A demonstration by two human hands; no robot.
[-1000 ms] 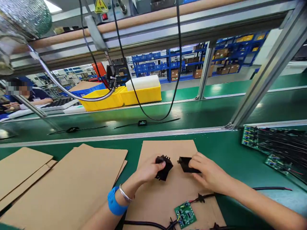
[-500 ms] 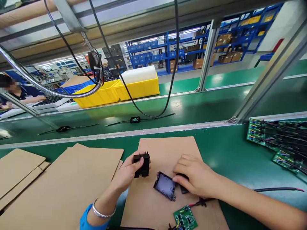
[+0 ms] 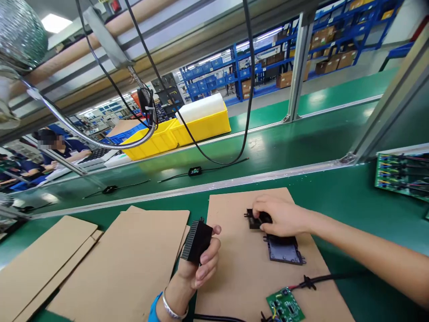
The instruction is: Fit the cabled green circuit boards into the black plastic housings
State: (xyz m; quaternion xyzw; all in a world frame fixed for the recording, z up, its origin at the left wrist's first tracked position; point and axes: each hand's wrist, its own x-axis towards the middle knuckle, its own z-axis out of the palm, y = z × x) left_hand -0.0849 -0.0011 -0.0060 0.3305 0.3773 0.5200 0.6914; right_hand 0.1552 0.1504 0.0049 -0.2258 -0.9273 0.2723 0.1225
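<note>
The left hand (image 3: 201,264) curls its fingers around a ribbed black housing (image 3: 197,240), lifted above the cardboard sheet (image 3: 241,273). Farther right, the right hand (image 3: 283,217) pinches a small black part (image 3: 254,219) just beside a flat black cover (image 3: 284,250).

The left hand (image 3: 201,264) is raised with palm up, its fingers curled closed around something black. The right hand (image 3: 283,217) reaches forward, palm down, fingertips pressing on a small part
</note>
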